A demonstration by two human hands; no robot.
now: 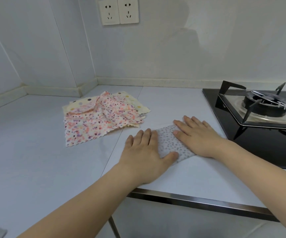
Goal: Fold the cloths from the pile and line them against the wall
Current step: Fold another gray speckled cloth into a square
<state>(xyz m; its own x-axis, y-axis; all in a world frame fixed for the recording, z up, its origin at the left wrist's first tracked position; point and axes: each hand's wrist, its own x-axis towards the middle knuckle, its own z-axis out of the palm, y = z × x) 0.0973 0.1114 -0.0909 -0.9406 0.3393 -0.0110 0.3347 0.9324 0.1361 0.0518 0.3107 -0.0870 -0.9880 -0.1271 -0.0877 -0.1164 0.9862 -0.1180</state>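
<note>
Both hands lay flat, fingers straight, on a folded grey spotted cloth (pixel 171 143) just right of the frame's centre. The left hand (pixel 147 146) pressed its lower-left end, with the thumb stretched across the cloth's lower edge; the right hand (pixel 195 134) pressed its upper-right end, fingers pointing to the upper left. Only a narrow strip of the grey cloth showed between the two hands, running slantwise from the upper right to the lower left. It rested on the pale worktop (pixel 36 160), well apart from the wall (pixel 173 48) at the top of the frame.

To the left of the hands and a little higher in the frame sat the pile (pixel 104 115) of unfolded cloths. A pink speckled cloth (pixel 90 127) with a zigzag edge lay rumpled on top, one corner turned over, and a cream polka-dot cloth (pixel 82 102) showed beneath it at the upper left and right.

At the right edge of the frame a black gas hob (pixel 259 138) was set into the worktop, its burner (pixel 265 103) under a black pan support. Near the top of the frame a double wall socket (pixel 120 11) was fixed to the wall.
</note>
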